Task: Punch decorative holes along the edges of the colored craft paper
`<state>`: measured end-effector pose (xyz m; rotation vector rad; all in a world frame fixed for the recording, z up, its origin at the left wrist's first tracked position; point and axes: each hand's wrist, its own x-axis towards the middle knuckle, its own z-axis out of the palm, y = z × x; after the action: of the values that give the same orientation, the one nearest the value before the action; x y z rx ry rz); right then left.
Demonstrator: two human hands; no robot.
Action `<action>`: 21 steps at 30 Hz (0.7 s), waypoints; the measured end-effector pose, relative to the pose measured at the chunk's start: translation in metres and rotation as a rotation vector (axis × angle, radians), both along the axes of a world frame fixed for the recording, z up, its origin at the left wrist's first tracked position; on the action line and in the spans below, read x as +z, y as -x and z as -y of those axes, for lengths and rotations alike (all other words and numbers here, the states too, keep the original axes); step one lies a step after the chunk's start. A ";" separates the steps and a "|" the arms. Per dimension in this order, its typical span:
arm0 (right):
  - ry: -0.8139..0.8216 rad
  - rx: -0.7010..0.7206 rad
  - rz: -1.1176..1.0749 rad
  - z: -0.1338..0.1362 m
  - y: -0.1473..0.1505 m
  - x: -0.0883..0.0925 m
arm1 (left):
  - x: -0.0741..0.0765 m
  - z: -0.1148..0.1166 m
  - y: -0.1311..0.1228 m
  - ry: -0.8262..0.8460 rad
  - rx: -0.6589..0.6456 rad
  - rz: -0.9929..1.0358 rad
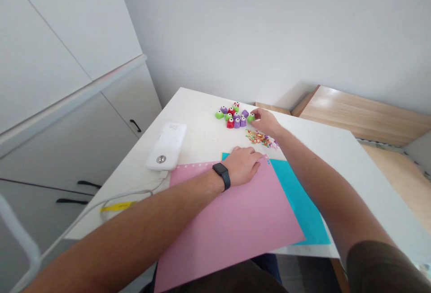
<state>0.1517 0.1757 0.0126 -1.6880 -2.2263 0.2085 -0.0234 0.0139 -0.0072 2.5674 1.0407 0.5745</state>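
Observation:
A large pink sheet [229, 230] lies over a blue sheet [303, 207] at the near side of the white table, with small white dots along its far left edge and tiny blue pieces at its far right corner. My left hand [241, 166], with a dark watch on the wrist, rests on the pink sheet near that corner, fingers curled slightly apart. My right hand [266, 121] has its fingers closed on a green craft punch [251, 117] at the right of a group of red, green and purple punches [236, 122]. Colourful paper bits [259, 137] lie just below it.
A white power bank [167, 146] with a cable [134, 192] and yellow tag [117, 206] sits on the left of the white table [198, 135]. White cabinets stand left; a wooden surface [363, 108] is beyond the right side.

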 end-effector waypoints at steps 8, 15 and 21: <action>0.013 -0.057 0.092 0.010 -0.029 0.019 | 0.001 0.000 -0.001 0.002 -0.002 -0.001; 0.139 -0.059 0.210 0.019 -0.068 0.028 | -0.003 -0.001 0.000 -0.012 -0.005 0.006; 0.151 -0.033 0.220 0.020 -0.063 0.023 | -0.005 -0.002 0.000 -0.021 0.000 0.019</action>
<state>0.2149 0.1553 0.0361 -1.9079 -2.3906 0.1952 -0.0229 0.0157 -0.0118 2.5747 1.0343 0.6123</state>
